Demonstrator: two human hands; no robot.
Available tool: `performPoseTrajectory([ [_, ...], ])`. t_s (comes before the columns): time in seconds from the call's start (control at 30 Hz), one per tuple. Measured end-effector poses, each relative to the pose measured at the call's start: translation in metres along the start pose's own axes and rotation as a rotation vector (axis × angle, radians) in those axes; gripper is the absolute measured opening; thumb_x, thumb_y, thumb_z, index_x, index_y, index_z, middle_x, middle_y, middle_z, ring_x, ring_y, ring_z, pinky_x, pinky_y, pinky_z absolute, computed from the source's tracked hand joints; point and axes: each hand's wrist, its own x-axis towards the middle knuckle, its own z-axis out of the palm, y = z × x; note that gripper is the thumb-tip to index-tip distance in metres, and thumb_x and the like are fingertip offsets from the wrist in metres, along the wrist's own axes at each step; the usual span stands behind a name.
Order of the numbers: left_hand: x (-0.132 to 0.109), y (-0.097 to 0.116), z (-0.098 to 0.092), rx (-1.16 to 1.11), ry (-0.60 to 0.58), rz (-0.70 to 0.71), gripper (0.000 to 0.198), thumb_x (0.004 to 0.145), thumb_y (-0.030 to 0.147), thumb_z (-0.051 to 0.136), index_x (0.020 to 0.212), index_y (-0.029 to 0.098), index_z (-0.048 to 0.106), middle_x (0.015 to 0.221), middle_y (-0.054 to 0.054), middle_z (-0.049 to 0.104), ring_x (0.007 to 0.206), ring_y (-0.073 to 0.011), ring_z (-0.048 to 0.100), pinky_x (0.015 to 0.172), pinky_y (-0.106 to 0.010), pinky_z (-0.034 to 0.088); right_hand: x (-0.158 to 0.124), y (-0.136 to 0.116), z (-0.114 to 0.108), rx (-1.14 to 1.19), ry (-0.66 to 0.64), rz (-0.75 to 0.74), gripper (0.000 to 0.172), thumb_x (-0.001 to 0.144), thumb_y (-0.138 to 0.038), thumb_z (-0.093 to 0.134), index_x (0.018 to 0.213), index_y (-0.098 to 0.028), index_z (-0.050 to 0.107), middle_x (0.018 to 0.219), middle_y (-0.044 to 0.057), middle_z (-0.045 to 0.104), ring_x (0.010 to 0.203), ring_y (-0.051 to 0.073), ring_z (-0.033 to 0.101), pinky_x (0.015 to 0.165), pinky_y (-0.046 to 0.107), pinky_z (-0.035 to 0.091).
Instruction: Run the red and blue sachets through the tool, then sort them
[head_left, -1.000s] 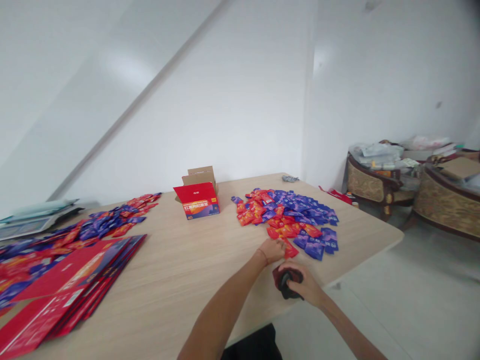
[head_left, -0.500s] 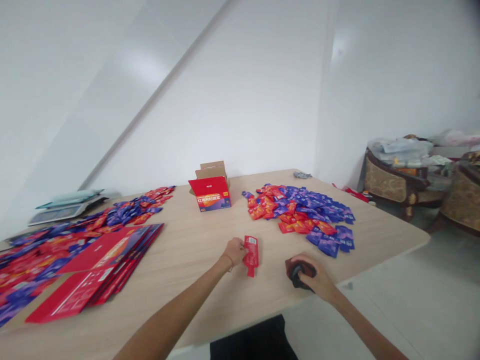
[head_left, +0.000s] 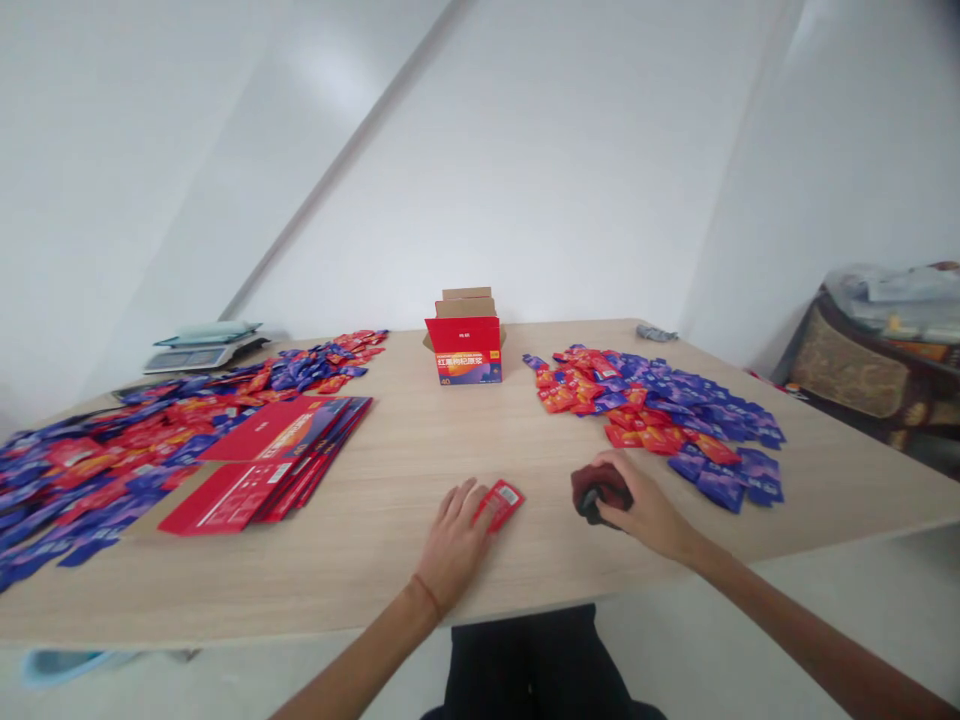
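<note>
My left hand (head_left: 456,545) rests low over the table, fingers stretched forward, its thumb side holding a small red sachet (head_left: 507,501) against the tabletop. The sachet's white barcode label faces up; part of it is hidden under the hand. To the right, my right hand (head_left: 637,508) is closed round a bunched dark red and black cloth (head_left: 600,490). Beyond that hand lies a loose pile of red sachets (head_left: 637,432) and purple sachets (head_left: 694,400). An open red printed carton (head_left: 469,362) stands upright farther back, its flaps raised.
Flat red cartons (head_left: 274,455) lie stacked on the left, beside a long heap of mixed sachets (head_left: 161,430). Behind the heap is a scale (head_left: 199,355) with a pale packet on it. The table's front edge (head_left: 300,640) runs close to my lap. A patterned armchair (head_left: 851,360) stands at right.
The sachet has gone from a raised, upright pose to lying tilted on the table by my left hand. My right hand still grips the cloth. The view has shifted.
</note>
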Motion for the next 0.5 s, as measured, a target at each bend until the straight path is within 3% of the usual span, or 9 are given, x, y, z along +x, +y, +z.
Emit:
performPoseTrajectory([
  [0.07, -0.028, -0.004, -0.001, 0.039, 0.045, 0.075, 0.041, 0.098, 0.022, 0.051, 0.139, 0.025, 0.054, 0.143, -0.007, 0.057, 0.141, -0.0254, 0.045, 0.118, -0.046, 0.039, 0.017, -0.025, 0.012, 0.004, -0.054, -0.088, 0.045, 0.072, -0.02, 0.067, 0.116, -0.023, 0.06, 0.116, 0.007, 0.066, 0.105, 0.025, 0.064, 0.094, 0.036, 0.049],
  [0.2, -0.069, -0.008, -0.003, -0.023, 0.044, 0.086, 0.04, 0.103, 0.028, 0.045, 0.141, 0.02, 0.052, 0.145, -0.009, 0.057, 0.137, -0.0216, 0.051, 0.114, -0.038, 0.046, 0.044, -0.064, 0.046, 0.02, -0.104, -0.233, 0.037, 0.074, -0.017, 0.068, 0.11, -0.023, 0.065, 0.114, 0.008, 0.065, 0.104, 0.023, 0.063, 0.089, 0.033, 0.05],
  [0.37, -0.079, 0.003, -0.004, -0.035, 0.015, 0.123, 0.057, 0.101, 0.043, 0.051, 0.151, 0.017, 0.044, 0.151, -0.014, 0.05, 0.142, -0.0291, 0.044, 0.116, -0.045, 0.044, 0.052, -0.089, 0.113, -0.029, -0.199, -0.302, 0.032, 0.075, -0.018, 0.073, 0.106, -0.025, 0.071, 0.11, 0.005, 0.066, 0.097, 0.02, 0.062, 0.085, 0.031, 0.049],
  [0.5, -0.081, 0.01, -0.001, -0.044, -0.016, 0.116, 0.063, 0.1, 0.049, 0.053, 0.152, 0.014, 0.044, 0.151, -0.015, 0.05, 0.143, -0.0301, 0.043, 0.118, -0.044, 0.042, 0.046, -0.077, 0.157, -0.226, -0.327, -0.377, 0.022, 0.08, -0.022, 0.072, 0.1, -0.028, 0.074, 0.106, 0.002, 0.067, 0.095, 0.02, 0.059, 0.085, 0.032, 0.047],
])
